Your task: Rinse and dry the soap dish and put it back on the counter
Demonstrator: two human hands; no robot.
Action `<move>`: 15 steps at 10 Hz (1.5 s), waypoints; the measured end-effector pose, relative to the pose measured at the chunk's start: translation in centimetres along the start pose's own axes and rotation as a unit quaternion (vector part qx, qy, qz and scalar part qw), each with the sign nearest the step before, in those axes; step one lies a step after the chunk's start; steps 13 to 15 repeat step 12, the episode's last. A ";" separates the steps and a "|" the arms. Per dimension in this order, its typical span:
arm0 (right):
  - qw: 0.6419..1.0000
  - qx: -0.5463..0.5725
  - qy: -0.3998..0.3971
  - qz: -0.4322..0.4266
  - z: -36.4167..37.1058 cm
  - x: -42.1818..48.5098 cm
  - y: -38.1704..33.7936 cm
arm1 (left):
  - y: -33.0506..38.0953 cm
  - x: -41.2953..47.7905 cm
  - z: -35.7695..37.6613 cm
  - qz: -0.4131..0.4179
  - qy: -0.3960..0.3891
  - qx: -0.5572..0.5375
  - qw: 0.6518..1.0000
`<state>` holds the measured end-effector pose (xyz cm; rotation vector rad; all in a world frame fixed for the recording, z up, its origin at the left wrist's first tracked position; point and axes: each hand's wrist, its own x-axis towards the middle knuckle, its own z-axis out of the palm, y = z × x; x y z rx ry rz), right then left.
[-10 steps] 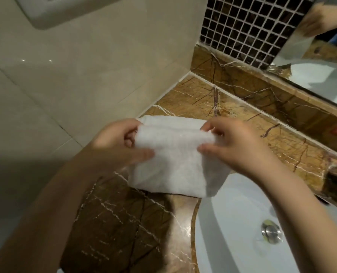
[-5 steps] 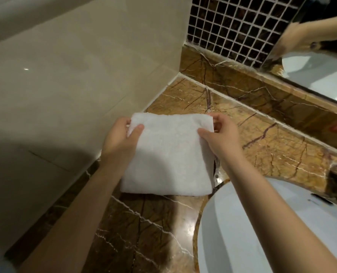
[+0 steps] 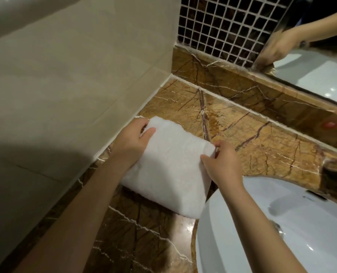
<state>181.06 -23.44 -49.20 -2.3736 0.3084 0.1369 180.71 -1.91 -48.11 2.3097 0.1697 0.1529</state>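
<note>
Both hands held a folded white towel (image 3: pixel 169 170) over the brown marble counter (image 3: pixel 252 146), in the corner where the counter met the beige tiled wall (image 3: pixel 75 79). The left hand (image 3: pixel 133 141) gripped the towel's far left corner, thumb on top and fingers curled underneath. The right hand (image 3: pixel 221 162) pinched the far right corner between thumb and fingertips. The towel sloped down toward the viewer, its near edge resting on or just above the counter; which of the two could not be told. Its near right corner lay just beside the rim of the white sink (image 3: pixel 242 243), which filled the lower right.

The soap dish could not be seen anywhere; whether it sat under or inside the towel could not be told.

Behind the counter ran a marble upstand (image 3: pixel 232 83), topped by dark mosaic tiles (image 3: pixel 222 30) with white grout. A mirror (image 3: pixel 317 62) at the upper right reflected a hand and part of the sink. A dark blurred object (image 3: pixel 333 180) stood at the sink's far edge, too unclear to name
</note>
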 end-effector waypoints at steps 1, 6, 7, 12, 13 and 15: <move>1.000 0.018 0.024 0.008 -0.8 -0.3 0.9 | 0.2 0.9 0.7 0.058 -0.020 0.023 0.998; 0.989 0.055 0.111 -0.080 -0.2 -0.3 0.9 | -0.2 0.6 1.4 0.014 0.040 0.072 0.997; 0.989 0.031 0.094 -0.108 -0.3 -0.1 0.9 | -0.2 0.2 1.3 0.022 0.049 0.082 0.995; 0.958 -0.188 0.056 -0.207 -1.6 -0.3 -0.1 | 0.5 -0.2 0.4 0.026 0.021 0.120 0.992; 0.958 -0.188 0.056 -0.207 -1.6 -0.3 -0.1 | 0.5 -0.2 0.4 0.026 0.021 0.120 0.992; 0.958 -0.188 0.056 -0.207 -1.6 -0.3 -0.1 | 0.5 -0.2 0.4 0.026 0.021 0.120 0.992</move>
